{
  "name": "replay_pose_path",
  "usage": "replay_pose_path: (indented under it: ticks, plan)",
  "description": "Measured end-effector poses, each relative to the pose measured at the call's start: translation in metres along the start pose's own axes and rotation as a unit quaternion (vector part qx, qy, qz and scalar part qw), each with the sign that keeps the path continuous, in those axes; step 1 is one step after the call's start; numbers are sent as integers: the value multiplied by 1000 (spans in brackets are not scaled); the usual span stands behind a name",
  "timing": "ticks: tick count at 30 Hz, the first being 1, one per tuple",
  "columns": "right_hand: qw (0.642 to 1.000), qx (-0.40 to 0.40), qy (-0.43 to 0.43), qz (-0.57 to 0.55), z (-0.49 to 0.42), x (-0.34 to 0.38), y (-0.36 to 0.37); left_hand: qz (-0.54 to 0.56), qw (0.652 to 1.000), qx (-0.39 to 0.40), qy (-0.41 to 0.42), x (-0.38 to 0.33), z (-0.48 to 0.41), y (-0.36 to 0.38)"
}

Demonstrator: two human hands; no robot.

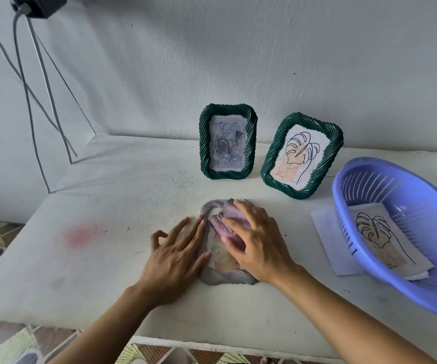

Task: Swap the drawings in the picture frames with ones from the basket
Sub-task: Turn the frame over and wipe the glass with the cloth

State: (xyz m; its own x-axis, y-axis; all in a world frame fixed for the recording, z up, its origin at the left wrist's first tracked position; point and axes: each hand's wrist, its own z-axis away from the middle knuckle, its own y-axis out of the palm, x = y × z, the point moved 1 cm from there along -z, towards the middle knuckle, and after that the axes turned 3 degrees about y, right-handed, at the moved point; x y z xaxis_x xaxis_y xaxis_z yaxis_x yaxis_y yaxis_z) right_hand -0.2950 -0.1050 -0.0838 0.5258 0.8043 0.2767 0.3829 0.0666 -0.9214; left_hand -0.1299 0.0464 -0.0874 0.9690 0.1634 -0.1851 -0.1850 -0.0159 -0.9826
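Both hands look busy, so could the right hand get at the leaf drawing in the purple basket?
Probably yes. The basket is open-topped, beside the right hand, and the leaf drawing lies uncovered on top inside. Nothing stands between; the hand must only leave the flat frame first.

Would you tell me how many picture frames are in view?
3: the rose-drawing frame stands at the back, the leaf-drawing frame beside it on the right, and a pale frame lies under the left hand and right hand.
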Motion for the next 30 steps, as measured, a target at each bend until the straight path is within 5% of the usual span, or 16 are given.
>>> replay_pose_path:
  ticks: [12, 22, 30]
  plan:
    - [997, -34, -73, -11, -23, 11, 14, -39, 999, 31, 18, -4, -4, -4]
    - [960, 115, -232, -107, 5, -12, -8, -26, 999, 21, 17, -2, -3, -1]
    - [987, 45, -157, -14, -19, -25, -8, -8, 1000, 12, 16, 0, -3, -2]
